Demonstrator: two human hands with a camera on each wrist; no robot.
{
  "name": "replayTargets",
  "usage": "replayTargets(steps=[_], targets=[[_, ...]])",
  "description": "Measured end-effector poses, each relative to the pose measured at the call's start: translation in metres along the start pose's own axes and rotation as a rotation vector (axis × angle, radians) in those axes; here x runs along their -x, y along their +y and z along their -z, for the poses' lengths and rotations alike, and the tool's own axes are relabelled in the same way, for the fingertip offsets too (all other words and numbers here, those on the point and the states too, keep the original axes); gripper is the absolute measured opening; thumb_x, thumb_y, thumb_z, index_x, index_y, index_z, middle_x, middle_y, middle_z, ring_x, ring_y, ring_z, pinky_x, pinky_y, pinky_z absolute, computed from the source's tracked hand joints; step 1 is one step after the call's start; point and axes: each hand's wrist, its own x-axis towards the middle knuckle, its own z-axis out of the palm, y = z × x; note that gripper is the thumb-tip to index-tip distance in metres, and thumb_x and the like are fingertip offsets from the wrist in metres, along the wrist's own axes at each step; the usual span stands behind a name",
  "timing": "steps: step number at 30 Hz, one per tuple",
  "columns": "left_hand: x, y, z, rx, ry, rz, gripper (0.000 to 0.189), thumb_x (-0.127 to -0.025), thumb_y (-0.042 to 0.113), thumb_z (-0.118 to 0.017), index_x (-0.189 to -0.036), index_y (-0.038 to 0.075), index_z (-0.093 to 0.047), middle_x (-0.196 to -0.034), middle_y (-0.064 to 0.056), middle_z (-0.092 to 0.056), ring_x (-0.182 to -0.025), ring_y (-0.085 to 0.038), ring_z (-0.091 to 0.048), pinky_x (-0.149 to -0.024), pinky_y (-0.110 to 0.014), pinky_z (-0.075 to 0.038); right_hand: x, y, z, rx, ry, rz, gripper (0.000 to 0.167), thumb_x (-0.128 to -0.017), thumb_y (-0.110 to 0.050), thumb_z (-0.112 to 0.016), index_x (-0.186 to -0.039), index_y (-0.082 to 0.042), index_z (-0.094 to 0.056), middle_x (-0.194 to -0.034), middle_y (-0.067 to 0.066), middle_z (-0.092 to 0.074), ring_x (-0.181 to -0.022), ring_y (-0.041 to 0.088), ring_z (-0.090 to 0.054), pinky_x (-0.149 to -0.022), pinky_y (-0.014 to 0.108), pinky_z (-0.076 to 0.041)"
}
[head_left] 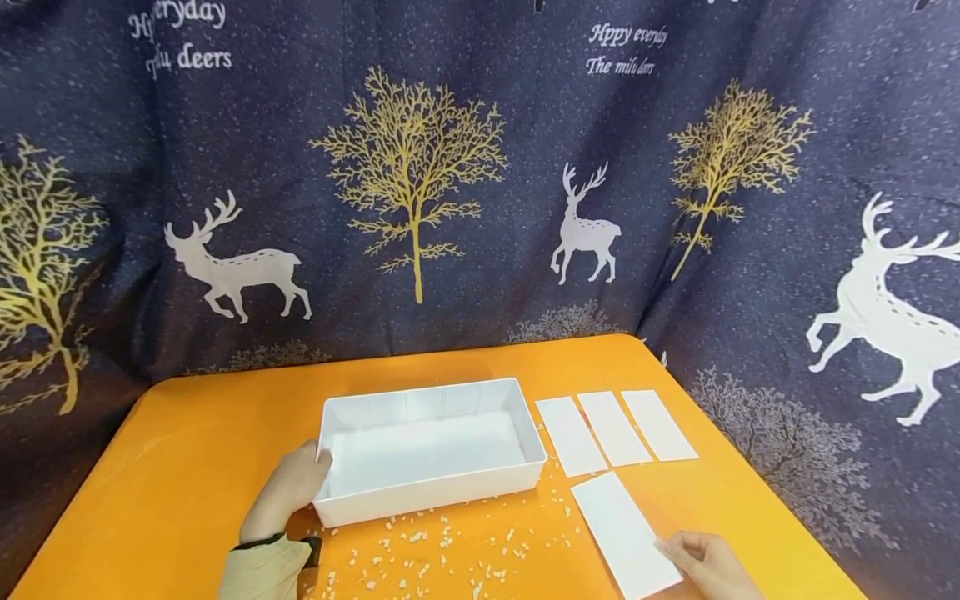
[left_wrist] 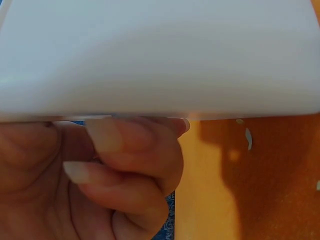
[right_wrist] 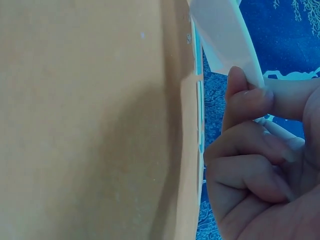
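A white rectangular plastic box [head_left: 435,493] lies on the orange table, its open top facing up. My left hand [head_left: 300,475] grips its left end, the thumb over the rim. In the left wrist view, curled fingers [left_wrist: 135,170] show along the box's lower edge [left_wrist: 165,95]. My right hand [head_left: 708,562] pinches the near right corner of a white rectangular card [head_left: 626,533] between thumb and index finger. The right wrist view shows that card [right_wrist: 225,35] in the pinch, the other fingers [right_wrist: 245,175] curled below it.
Three more white cards [head_left: 615,427] lie side by side right of the box. Small pale crumbs [head_left: 442,542] are scattered over the orange table [head_left: 187,467] before the box. A dark curtain [head_left: 480,275] with deer and trees hangs behind and beside the table.
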Motion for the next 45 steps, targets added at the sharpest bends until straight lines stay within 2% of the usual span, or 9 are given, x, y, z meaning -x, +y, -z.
replayTargets(steps=[6,15,19,25,30,32,34,41,45], targets=[[0.000,-0.002,0.000,0.001,0.002,-0.002,0.052,-0.102,0.021,-0.030,-0.137,-0.018,-0.029,-0.125,-0.038,-0.050,-0.099,-0.036,-0.059,-0.082,-0.052,-0.052,0.001,-0.002,-0.001,0.000,-0.022,0.002,0.053,-0.096,-0.038,-0.055,-0.084,0.012,-0.049,-0.058,-0.004,-0.037,-0.053,0.006,-0.034,-0.058,0.024,-0.037],[0.003,-0.004,0.001,0.002,0.005,-0.006,0.051,-0.102,0.019,-0.031,-0.137,-0.018,-0.031,-0.122,-0.036,-0.053,-0.096,-0.034,-0.060,-0.078,-0.048,-0.052,0.000,-0.001,0.000,0.012,-0.063,0.009,0.042,-0.097,-0.039,-0.053,-0.075,-0.003,-0.054,-0.056,-0.006,-0.035,-0.049,0.007,-0.029,-0.051,0.024,-0.035],[0.003,-0.005,0.000,0.008,0.001,0.001,0.050,-0.102,0.020,-0.031,-0.136,-0.017,-0.032,-0.119,-0.035,-0.055,-0.094,-0.032,-0.061,-0.077,-0.047,-0.053,0.002,0.001,0.000,0.004,-0.094,0.022,0.047,-0.097,-0.039,-0.052,-0.077,0.004,-0.055,-0.054,-0.005,-0.034,-0.048,0.007,-0.029,-0.048,0.025,-0.036],[0.005,-0.006,-0.001,0.013,0.005,0.000,0.051,-0.102,0.020,-0.031,-0.135,-0.017,-0.032,-0.119,-0.035,-0.054,-0.094,-0.033,-0.060,-0.080,-0.050,-0.053,0.002,0.004,-0.002,-0.056,-0.117,0.022,0.054,-0.098,-0.037,-0.050,-0.082,0.015,-0.046,-0.054,-0.005,-0.033,-0.047,0.007,-0.029,-0.048,0.025,-0.038],[0.007,-0.007,-0.001,0.033,-0.002,0.002,0.050,-0.102,0.021,-0.032,-0.135,-0.017,-0.032,-0.117,-0.033,-0.056,-0.091,-0.032,-0.061,-0.077,-0.048,-0.053,0.001,0.011,-0.001,-0.056,-0.137,0.008,0.048,-0.099,-0.039,-0.047,-0.070,0.000,-0.043,-0.056,-0.005,-0.037,-0.050,0.008,-0.035,-0.052,0.026,-0.038],[0.007,-0.008,-0.002,0.044,-0.005,0.006,0.050,-0.103,0.021,-0.032,-0.136,-0.016,-0.032,-0.118,-0.033,-0.056,-0.092,-0.032,-0.062,-0.077,-0.049,-0.054,0.000,0.013,-0.001,-0.071,-0.153,-0.001,0.042,-0.099,-0.039,-0.047,-0.071,-0.008,-0.045,-0.058,-0.004,-0.039,-0.052,0.009,-0.040,-0.055,0.026,-0.040],[0.008,-0.007,-0.002,0.052,-0.004,0.006,0.051,-0.103,0.022,-0.032,-0.138,-0.016,-0.031,-0.120,-0.034,-0.055,-0.094,-0.032,-0.062,-0.078,-0.050,-0.054,-0.001,0.014,-0.001,-0.078,-0.160,-0.003,0.039,-0.099,-0.039,-0.047,-0.072,-0.010,-0.046,-0.060,-0.004,-0.042,-0.055,0.010,-0.044,-0.056,0.026,-0.041],[0.008,-0.007,-0.002,0.069,0.001,0.012,0.051,-0.103,0.021,-0.031,-0.138,-0.016,-0.030,-0.121,-0.034,-0.054,-0.094,-0.031,-0.061,-0.077,-0.047,-0.054,-0.001,0.012,-0.002,-0.077,-0.138,-0.017,0.042,-0.099,-0.041,-0.048,-0.073,-0.009,-0.049,-0.060,-0.004,-0.044,-0.056,0.011,-0.048,-0.056,0.027,-0.043],[0.008,-0.008,-0.003,0.071,0.001,0.015,0.050,-0.103,0.021,-0.032,-0.138,-0.015,-0.031,-0.121,-0.033,-0.055,-0.094,-0.031,-0.061,-0.078,-0.048,-0.054,0.000,0.012,-0.001,-0.029,-0.118,0.001,0.051,-0.100,-0.040,-0.046,-0.075,0.004,-0.048,-0.061,-0.003,-0.045,-0.056,0.009,-0.046,-0.055,0.026,-0.040]])
